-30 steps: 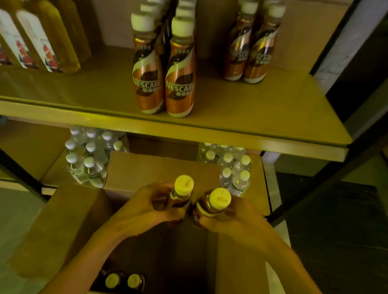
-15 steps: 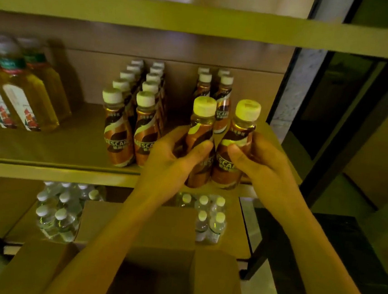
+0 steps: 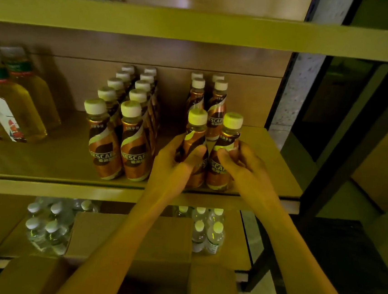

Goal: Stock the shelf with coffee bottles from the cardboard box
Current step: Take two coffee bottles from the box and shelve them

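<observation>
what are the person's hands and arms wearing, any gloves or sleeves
Nothing that shows. The left hand and right hand are bare, with no gloves, and no ring can be made out in the dim yellowish light. The left forearm and right forearm are bare too: no sleeve, cuff, watch or bracelet is in view.
</observation>
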Action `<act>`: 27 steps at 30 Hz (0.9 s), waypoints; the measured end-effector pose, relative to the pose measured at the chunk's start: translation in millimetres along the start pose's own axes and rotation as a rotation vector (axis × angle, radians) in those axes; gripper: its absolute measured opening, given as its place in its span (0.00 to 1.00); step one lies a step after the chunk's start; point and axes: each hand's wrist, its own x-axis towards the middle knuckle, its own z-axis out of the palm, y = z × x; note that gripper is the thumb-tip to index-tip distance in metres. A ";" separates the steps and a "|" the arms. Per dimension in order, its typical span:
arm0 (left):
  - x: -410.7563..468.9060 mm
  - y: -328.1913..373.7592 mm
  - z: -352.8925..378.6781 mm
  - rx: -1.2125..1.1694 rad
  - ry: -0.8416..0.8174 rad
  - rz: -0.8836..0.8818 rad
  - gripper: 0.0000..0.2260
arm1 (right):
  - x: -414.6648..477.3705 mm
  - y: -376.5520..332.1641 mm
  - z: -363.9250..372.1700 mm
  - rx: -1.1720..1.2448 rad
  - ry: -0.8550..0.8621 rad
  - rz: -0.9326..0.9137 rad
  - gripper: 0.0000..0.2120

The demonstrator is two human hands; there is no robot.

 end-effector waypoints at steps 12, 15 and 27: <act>-30.1 -16.5 5.1 0.190 0.130 0.033 0.28 | -22.1 31.6 24.9 -0.333 0.202 -0.028 0.37; -23.6 -18.3 5.0 0.229 0.128 0.044 0.28 | -12.3 31.3 26.4 -0.322 0.210 -0.031 0.35; 9.9 -16.1 1.2 0.203 0.021 -0.025 0.29 | 5.7 32.2 17.6 -0.219 0.147 -0.027 0.32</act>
